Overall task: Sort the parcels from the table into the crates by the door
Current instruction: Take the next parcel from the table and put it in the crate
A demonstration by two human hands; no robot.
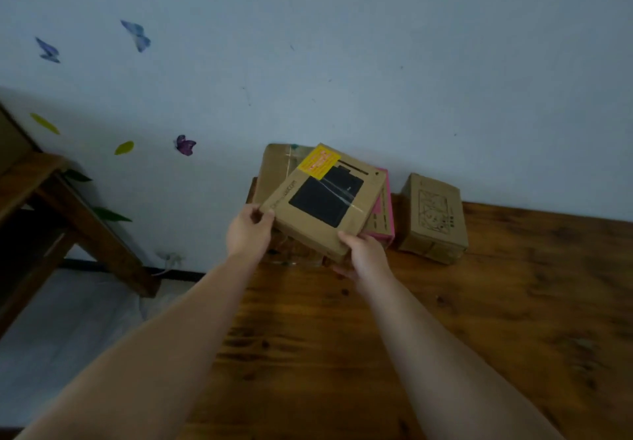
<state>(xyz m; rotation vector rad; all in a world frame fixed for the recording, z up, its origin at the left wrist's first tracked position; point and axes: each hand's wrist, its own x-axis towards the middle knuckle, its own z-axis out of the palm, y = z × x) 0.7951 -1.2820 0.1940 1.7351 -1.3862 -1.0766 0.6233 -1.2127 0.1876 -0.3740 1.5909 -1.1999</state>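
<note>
A flat brown cardboard parcel [325, 199] with a black print and a yellow label lies on top of a pile at the far edge of the wooden table [376, 336]. My left hand [248, 234] grips its near left corner. My right hand [364, 254] holds its near right corner, fingers underneath. Beneath it sit a taped brown parcel [274, 169] and a pink-edged box [385, 213]. A smaller brown box [433, 218] with a line drawing stands apart to the right. No crates or door are in view.
A pale wall with butterfly and leaf stickers rises behind the table. A wooden bench or frame [51, 206] stands at the left, over grey floor. A cable runs along the skirting.
</note>
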